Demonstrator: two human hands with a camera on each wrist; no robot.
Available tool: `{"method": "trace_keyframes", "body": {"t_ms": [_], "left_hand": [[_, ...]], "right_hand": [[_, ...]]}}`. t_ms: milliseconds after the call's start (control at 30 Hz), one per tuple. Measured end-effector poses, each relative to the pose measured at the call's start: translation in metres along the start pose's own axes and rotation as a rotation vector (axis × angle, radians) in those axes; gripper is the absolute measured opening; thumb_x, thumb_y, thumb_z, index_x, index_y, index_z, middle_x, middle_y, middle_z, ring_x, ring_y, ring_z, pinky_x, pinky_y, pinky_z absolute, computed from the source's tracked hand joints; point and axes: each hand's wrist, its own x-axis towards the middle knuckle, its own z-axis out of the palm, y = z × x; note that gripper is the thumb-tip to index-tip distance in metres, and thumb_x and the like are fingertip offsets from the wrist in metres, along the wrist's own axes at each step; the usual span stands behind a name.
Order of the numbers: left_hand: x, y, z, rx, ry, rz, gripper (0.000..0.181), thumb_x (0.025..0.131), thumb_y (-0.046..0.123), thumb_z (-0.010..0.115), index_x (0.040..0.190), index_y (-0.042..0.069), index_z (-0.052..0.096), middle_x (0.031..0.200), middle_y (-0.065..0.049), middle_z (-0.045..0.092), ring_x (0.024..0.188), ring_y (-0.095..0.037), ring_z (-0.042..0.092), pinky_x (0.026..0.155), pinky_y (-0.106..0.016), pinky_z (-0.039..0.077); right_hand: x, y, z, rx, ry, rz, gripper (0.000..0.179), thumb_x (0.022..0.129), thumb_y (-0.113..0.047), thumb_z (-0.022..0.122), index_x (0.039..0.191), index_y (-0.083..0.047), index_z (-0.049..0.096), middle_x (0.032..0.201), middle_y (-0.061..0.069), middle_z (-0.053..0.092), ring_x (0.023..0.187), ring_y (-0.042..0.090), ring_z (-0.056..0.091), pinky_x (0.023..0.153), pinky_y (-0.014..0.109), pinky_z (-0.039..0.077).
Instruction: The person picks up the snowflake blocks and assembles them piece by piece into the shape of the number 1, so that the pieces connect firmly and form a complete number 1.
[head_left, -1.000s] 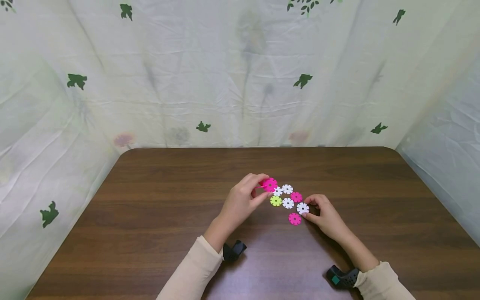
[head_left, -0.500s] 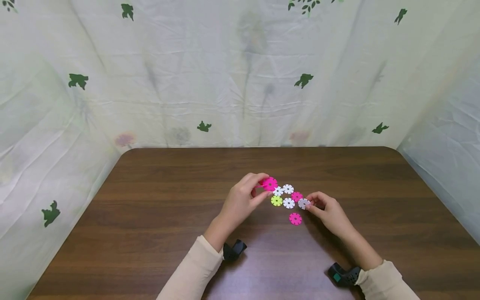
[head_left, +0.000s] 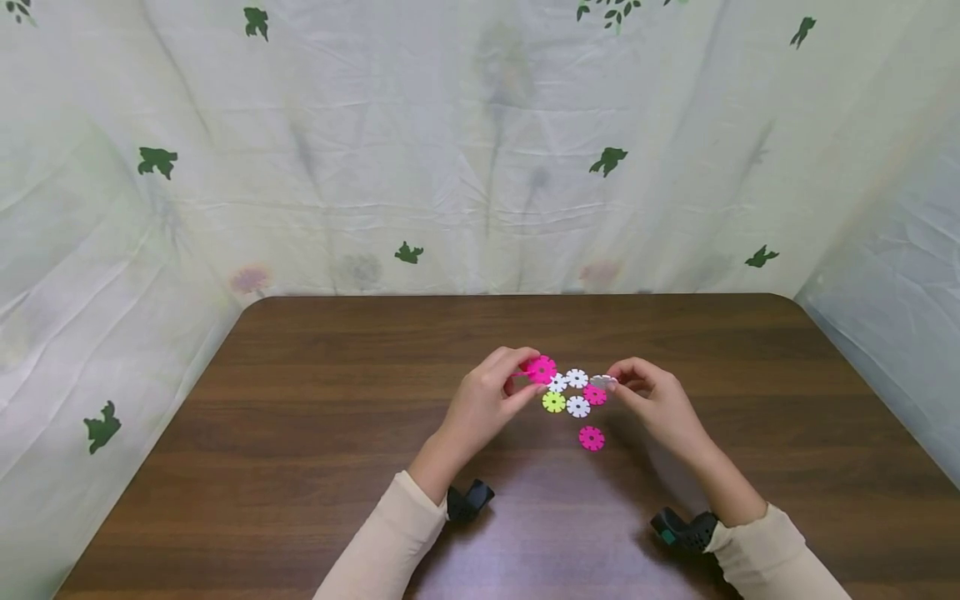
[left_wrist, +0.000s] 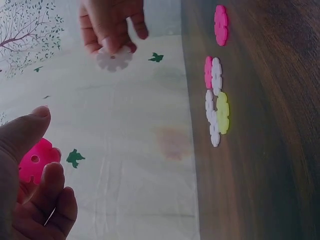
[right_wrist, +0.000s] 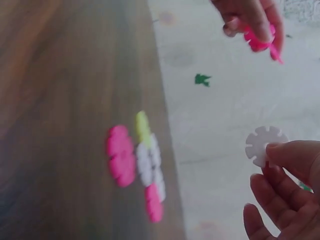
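My left hand (head_left: 486, 398) holds bright pink notched plastic discs (head_left: 542, 370) up above the table. In the right wrist view, one pink disc (right_wrist: 258, 41) faces the camera and another shows nearly edge-on beside it. Between thumb and fingers, my right hand (head_left: 662, 410) pinches a white notched disc (right_wrist: 258, 144), which the head view shows almost edge-on. The two held pieces are apart. On the table under the hands lie a yellow-green disc (head_left: 554, 402), a pink disc (head_left: 596, 396), several white discs (head_left: 578, 407) and, nearer me, another pink disc (head_left: 592, 438).
The brown wooden table (head_left: 337, 433) reaches back to a pale curtain (head_left: 450, 167) with green leaf shapes. Each wrist wears a black camera, such as the left one (head_left: 469, 501). Light sleeves cover both forearms.
My right hand has lifted the white disc from near the front pink disc, moved it away from me and tipped it nearly edge-on. My left hand stays almost still.
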Motion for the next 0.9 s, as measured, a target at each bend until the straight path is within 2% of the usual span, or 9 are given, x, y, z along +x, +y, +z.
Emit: {"method": "trace_keyframes", "body": {"t_ms": [233, 567, 767, 900], "left_hand": [[0.000, 0.001, 0.000, 0.001, -0.018, -0.012, 0.037, 0.074, 0.012, 0.074, 0.108, 0.004, 0.060, 0.089, -0.001, 0.058, 0.060, -0.008, 0.044, 0.054, -0.014, 0.038], [0.001, 0.000, 0.000, 0.004, -0.022, -0.012, 0.037, 0.075, 0.013, 0.074, 0.108, 0.004, 0.060, 0.092, -0.002, 0.062, 0.058, -0.009, 0.045, 0.053, -0.015, 0.038], [0.001, 0.000, 0.000, 0.004, -0.006, -0.014, 0.039, 0.072, 0.011, 0.076, 0.107, 0.004, 0.060, 0.092, -0.002, 0.062, 0.057, -0.009, 0.045, 0.053, -0.015, 0.038], [0.001, 0.000, -0.001, 0.028, -0.018, -0.016, 0.038, 0.073, 0.013, 0.075, 0.107, 0.004, 0.060, 0.093, -0.002, 0.062, 0.058, -0.008, 0.045, 0.053, -0.015, 0.038]], "right_hand": [[0.009, -0.020, 0.005, 0.022, 0.008, -0.097, 0.012, 0.081, -0.009, 0.067, 0.091, -0.008, 0.061, 0.081, 0.001, 0.059, 0.069, 0.015, 0.054, 0.057, 0.026, 0.046], [0.017, -0.037, 0.014, 0.064, -0.010, -0.183, 0.012, 0.080, -0.004, 0.066, 0.090, -0.009, 0.062, 0.082, 0.001, 0.060, 0.070, 0.015, 0.054, 0.055, 0.029, 0.047], [0.019, -0.042, 0.017, 0.098, 0.003, -0.170, 0.010, 0.081, -0.003, 0.065, 0.090, -0.007, 0.063, 0.083, 0.002, 0.061, 0.072, 0.014, 0.055, 0.058, 0.027, 0.047], [0.015, -0.058, 0.014, 0.106, 0.007, -0.163, 0.010, 0.080, 0.002, 0.064, 0.089, -0.001, 0.062, 0.082, 0.007, 0.061, 0.072, 0.014, 0.055, 0.059, 0.025, 0.046]]}}
